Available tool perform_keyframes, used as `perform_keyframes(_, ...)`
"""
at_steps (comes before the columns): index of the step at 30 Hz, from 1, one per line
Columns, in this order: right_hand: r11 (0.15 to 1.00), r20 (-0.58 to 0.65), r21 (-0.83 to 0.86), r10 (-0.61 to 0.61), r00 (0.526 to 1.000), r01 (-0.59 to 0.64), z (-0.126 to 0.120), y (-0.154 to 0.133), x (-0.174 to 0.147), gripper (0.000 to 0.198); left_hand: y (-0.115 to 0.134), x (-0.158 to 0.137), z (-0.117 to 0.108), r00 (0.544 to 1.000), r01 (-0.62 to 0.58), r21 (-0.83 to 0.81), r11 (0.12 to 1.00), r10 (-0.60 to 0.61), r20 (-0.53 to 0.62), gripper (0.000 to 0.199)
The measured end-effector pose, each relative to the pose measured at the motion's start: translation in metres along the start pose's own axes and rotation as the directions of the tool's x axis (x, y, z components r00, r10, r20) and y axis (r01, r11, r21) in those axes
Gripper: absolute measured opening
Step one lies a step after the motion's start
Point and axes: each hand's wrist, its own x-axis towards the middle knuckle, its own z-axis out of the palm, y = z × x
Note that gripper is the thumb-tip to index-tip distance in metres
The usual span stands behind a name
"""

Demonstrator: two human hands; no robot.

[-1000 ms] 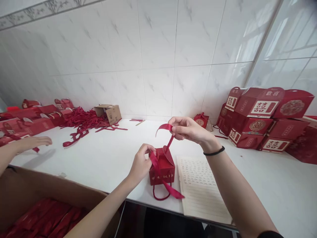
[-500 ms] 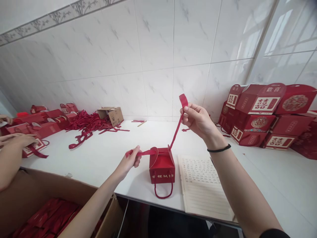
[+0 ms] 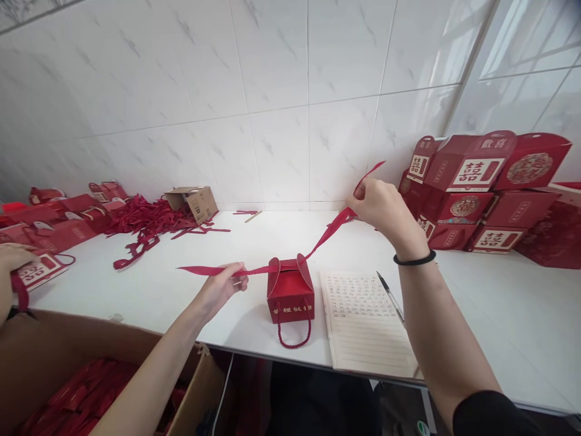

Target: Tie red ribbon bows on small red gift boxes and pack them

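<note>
A small red gift box (image 3: 290,297) with gold lettering and a twisted cord handle stands upright on the white table. A red ribbon (image 3: 327,235) runs through the top flaps of the box and stretches out on both sides. To the left of the box, my left hand (image 3: 223,283) is closed on one part of the ribbon, whose loose end sticks out past the fingers. Higher up on the right, my right hand (image 3: 381,206) pinches the other part, with its tip pointing up beyond the fingers.
An open notebook (image 3: 363,339) with a pen (image 3: 389,295) lies right of the box. Stacked red boxes (image 3: 472,181) stand at the right. At the left are a ribbon pile (image 3: 143,218), a small carton (image 3: 202,204), more red boxes, another person's hand (image 3: 13,257) and a large carton (image 3: 113,327).
My right hand has moved outward to the right and turned over, drawing its ribbon part farther from the box. My left hand still holds its side, with a longer loose end showing. The view has shifted.
</note>
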Motion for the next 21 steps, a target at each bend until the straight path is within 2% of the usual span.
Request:
perform_keyframes(4,0.98,0.106,0.2,-0.021,0.994,-0.001,0.002,-0.005,0.0,0.022,0.02,0.004,0.008,0.986,-0.155,-0.179,0.972,0.141,-0.086,0.012)
perform_keyframes(7,0.934,0.15,0.354,-0.101,0.984,0.042,0.01,-0.016,-0.002,0.021,0.038,0.009,0.022,0.976,-0.211,-0.28,0.937,0.188,-0.107,0.01)
perform_keyframes(10,0.911,0.193,0.401,-0.186,0.963,0.095,0.015,-0.025,-0.005,0.012,0.058,0.015,0.041,0.971,-0.24,-0.355,0.904,0.231,-0.069,0.022)
perform_keyframes(12,0.895,0.258,0.43,-0.248,0.934,0.119,0.015,-0.027,-0.007,0.006,0.071,0.019,0.055,0.965,-0.253,-0.381,0.889,0.258,-0.037,0.032)
perform_keyframes(14,0.895,0.372,0.43,-0.295,0.88,0.118,0.012,-0.026,-0.007,0.005,0.081,0.022,0.066,0.958,-0.273,-0.387,0.88,0.286,-0.026,0.034)
perform_keyframes(16,0.937,0.49,0.334,-0.268,0.829,0.106,0.009,-0.021,-0.007,0.006,0.082,0.023,0.075,0.943,-0.325,-0.371,0.87,0.328,-0.058,0.031)
perform_keyframes(17,0.964,0.52,0.244,-0.222,0.825,0.105,0.008,-0.018,-0.007,0.006,0.08,0.022,0.078,0.93,-0.365,-0.352,0.862,0.357,-0.088,0.029)
perform_keyframes(19,0.992,0.487,0.002,-0.11,0.867,0.125,0.008,-0.011,-0.008,0.008,0.068,0.021,0.082,0.894,-0.449,-0.3,0.842,0.417,-0.166,0.025)
perform_keyframes(21,0.959,0.379,-0.238,-0.052,0.924,0.152,0.008,-0.006,-0.01,0.011,0.049,0.02,0.082,0.855,-0.51,-0.243,0.825,0.458,-0.242,0.022)
